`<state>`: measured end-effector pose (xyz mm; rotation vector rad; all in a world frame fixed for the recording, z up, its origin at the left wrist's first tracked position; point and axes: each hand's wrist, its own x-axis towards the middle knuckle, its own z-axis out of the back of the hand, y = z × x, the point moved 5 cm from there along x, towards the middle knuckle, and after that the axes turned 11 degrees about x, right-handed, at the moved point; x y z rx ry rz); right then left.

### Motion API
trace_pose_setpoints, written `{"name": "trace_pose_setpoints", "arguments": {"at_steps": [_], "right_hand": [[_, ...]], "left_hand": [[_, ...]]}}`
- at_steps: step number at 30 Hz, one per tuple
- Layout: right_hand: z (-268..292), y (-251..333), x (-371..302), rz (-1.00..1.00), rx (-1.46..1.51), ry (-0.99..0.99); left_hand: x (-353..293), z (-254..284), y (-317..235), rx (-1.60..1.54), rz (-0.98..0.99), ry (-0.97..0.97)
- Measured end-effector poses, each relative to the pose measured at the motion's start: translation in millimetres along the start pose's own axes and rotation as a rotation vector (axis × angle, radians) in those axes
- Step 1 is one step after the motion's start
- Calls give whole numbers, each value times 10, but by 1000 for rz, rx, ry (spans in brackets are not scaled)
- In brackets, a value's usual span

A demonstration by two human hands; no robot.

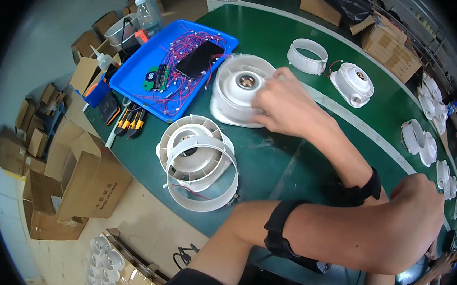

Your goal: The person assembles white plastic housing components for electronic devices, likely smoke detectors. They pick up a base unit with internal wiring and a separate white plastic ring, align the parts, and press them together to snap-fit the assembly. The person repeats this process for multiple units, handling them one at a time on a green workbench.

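Observation:
A white round fan housing with a copper-wound motor at its centre stands on the green table. My right hand is closed on its right side, thumb and fingers curled at the rim, slightly blurred. My left arm crosses over the right one. My left hand is raised close to view at the right, curled like a fist; its fingers are mostly hidden, and I cannot make out what they hold. Nearer on the table lies a second fan housing, with a loose white ring leaning over it.
A blue tray holds red wires, small circuit boards and a black phone. Yellow-black hand tools lie beside it. Farther back stand another white ring and fan housing. Cardboard boxes are on the floor at left.

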<state>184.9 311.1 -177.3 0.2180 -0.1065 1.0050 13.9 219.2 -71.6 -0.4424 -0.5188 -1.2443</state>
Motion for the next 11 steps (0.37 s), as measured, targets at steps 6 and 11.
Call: {"name": "trace_pose_setpoints", "arguments": {"at_steps": [6, 11], "right_hand": [[157, -93, -762, -3, 99, -85], [433, -190, -1544, -315, 324, 319]], "left_hand": [[-27, -3, -27, -12, 13, -27], [73, 51, -24, -62, -14, 142]]}}
